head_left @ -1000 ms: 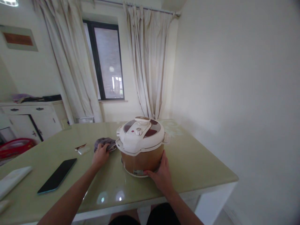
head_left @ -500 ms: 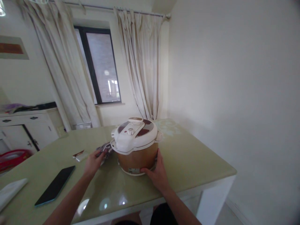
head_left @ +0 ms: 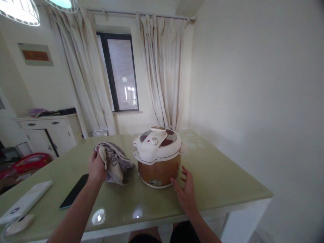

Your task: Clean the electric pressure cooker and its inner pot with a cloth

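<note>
A pressure cooker (head_left: 159,158) with a white lid and a brown body stands on the green glass table (head_left: 222,175). My left hand (head_left: 96,167) grips a grey and cream cloth (head_left: 113,162) and holds it up above the table, just left of the cooker. My right hand (head_left: 186,190) hovers near the cooker's lower right side with its fingers spread, not touching it.
A black phone (head_left: 74,190) lies on the table under my left forearm. A white flat device (head_left: 26,201) and a small white object (head_left: 17,227) lie at the left edge. A white cabinet (head_left: 48,135), curtains and a window stand behind; a wall runs along the right.
My left hand closed on the cloth and lifted it off the table. My right hand let go of the cooker's base and pulled back, fingers spread.
</note>
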A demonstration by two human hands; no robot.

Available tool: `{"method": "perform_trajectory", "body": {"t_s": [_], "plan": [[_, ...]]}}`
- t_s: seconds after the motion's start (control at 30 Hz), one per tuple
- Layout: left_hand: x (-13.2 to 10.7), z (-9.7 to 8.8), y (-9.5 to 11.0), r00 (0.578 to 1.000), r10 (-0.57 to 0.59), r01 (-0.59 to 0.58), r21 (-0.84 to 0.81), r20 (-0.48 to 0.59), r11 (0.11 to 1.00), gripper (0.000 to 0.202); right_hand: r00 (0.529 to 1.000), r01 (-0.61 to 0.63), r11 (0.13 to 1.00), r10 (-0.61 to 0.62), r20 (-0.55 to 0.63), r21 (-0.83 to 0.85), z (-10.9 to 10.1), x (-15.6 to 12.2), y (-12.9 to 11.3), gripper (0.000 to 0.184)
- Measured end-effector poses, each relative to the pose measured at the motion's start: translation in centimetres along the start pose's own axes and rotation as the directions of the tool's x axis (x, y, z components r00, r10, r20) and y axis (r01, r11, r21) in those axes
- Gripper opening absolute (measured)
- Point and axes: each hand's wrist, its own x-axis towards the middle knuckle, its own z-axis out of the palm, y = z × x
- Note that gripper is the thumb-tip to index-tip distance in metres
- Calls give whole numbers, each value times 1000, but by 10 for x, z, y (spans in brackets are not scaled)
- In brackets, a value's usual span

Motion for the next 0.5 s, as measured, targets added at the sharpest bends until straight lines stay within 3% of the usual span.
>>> {"method": "perform_trajectory", "body": {"t_s": [0.1, 0.2, 0.27, 0.33, 0.37, 0.4, 0.5], "plan": [[-10, 6, 29, 999, 16, -15, -57, 27, 998, 58, 978, 200, 977, -204, -54, -67, -2, -16, -16, 44], [-24, 8, 51, 991, 59, -67, 66, 117, 996, 53, 923, 347, 937, -350, 161, 49, 7, -37, -50, 34], [-37, 12, 63, 974, 103, -136, 158, 202, 978, 51, 863, 325, 927, -372, 343, 187, 22, -46, -81, 44], [-52, 18, 72, 947, 148, -220, 239, 287, 946, 49, 866, 241, 933, -331, 374, 267, 41, -44, -113, 70], [-58, 21, 76, 929, 169, -265, 273, 329, 925, 49, 890, 198, 940, -291, 351, 278, 49, -40, -127, 79], [-64, 24, 80, 908, 190, -313, 307, 373, 899, 49, 903, 163, 944, -260, 342, 287, 55, -33, -138, 77], [-71, 29, 89, 840, 263, -472, 400, 474, 786, 48, 900, 128, 927, -257, 352, 352, 56, -9, -154, 37]]}}
